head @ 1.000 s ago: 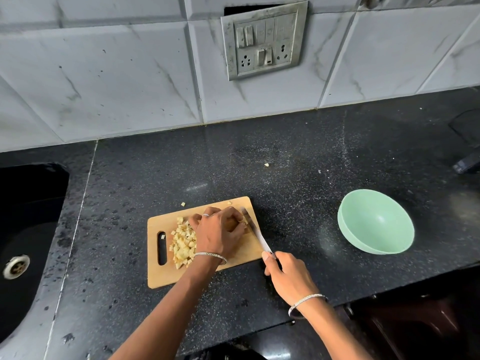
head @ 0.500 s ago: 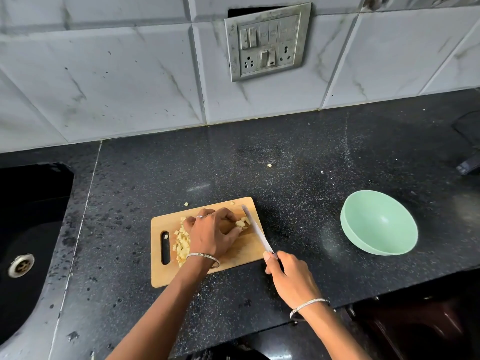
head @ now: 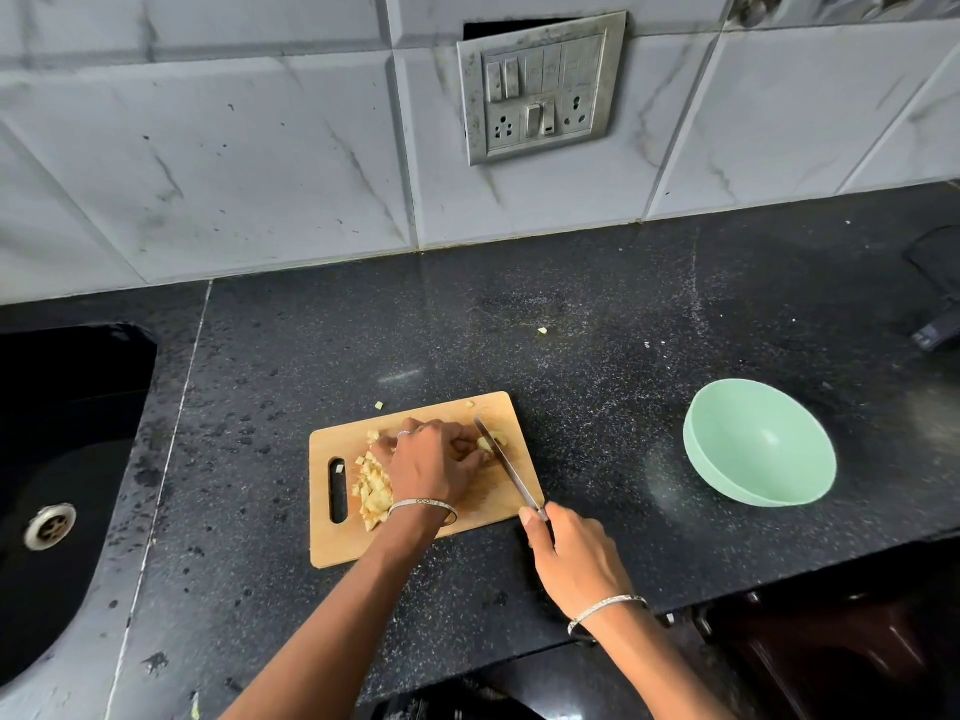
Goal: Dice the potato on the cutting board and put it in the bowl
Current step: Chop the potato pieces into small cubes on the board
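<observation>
Black counter (head: 597, 314) — left hand (head: 434, 462) apparently pins potato (head: 491, 441); right hand (head: 576, 558) grips knife (head: 506, 467).

The left hand (head: 436, 462), palm down, curls its fingers over a pale yellow potato piece (head: 491, 440), while the right hand (head: 576, 558) grips the handle of a slim steel-bladed knife (head: 506, 470), both bare forearms angled forward.

**Dark counter under a pale tiled wall**

A black speckled stone countertop (head: 571, 314) meets a wall of white marble-veined tiles (head: 234, 163). A grey metal switch and socket plate (head: 543, 90) sits slightly crooked in the wall. At left lies a black sink (head: 78, 387) with a round metal drain (head: 51, 525).
</observation>
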A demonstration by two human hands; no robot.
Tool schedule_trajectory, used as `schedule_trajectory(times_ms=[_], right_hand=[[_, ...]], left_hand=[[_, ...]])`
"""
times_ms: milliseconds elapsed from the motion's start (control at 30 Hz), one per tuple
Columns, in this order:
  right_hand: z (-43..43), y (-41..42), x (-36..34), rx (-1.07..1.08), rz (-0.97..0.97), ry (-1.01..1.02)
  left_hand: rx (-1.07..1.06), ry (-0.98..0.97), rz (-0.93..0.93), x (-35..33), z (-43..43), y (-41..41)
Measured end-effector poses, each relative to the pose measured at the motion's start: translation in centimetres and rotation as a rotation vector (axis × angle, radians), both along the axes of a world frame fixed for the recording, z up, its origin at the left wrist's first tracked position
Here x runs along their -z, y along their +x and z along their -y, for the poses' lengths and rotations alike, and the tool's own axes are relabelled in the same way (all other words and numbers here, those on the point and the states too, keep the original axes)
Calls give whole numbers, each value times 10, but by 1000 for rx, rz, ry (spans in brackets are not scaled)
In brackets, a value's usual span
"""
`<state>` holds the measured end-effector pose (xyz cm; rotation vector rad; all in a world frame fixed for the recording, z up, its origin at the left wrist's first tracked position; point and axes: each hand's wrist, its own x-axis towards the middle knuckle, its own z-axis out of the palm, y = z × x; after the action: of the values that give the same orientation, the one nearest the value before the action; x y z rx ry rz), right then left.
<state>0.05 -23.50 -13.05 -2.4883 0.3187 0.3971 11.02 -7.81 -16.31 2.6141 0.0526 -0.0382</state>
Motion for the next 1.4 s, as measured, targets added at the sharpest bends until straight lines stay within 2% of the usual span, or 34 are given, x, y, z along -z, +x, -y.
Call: schedule_trajectory(times_ms=[200,533,867,1133,1400], right_hand=[[-1,3,-2,-18,-16,-7],[-20,14,4,-19,-37,-142],[2,-24,-10,-46,22,-232],[5,-2,-6,15,90,-204],[5,3,2,62,65,-201]], left_hand=[[-7,14,-4,-4,2,-1],[-42,-188,-42,14,-2,4],[-42,-124,-23,13,-4,3],[-4,-67,-31,11,-6,6],[48,-14,-11,7,-4,6]])
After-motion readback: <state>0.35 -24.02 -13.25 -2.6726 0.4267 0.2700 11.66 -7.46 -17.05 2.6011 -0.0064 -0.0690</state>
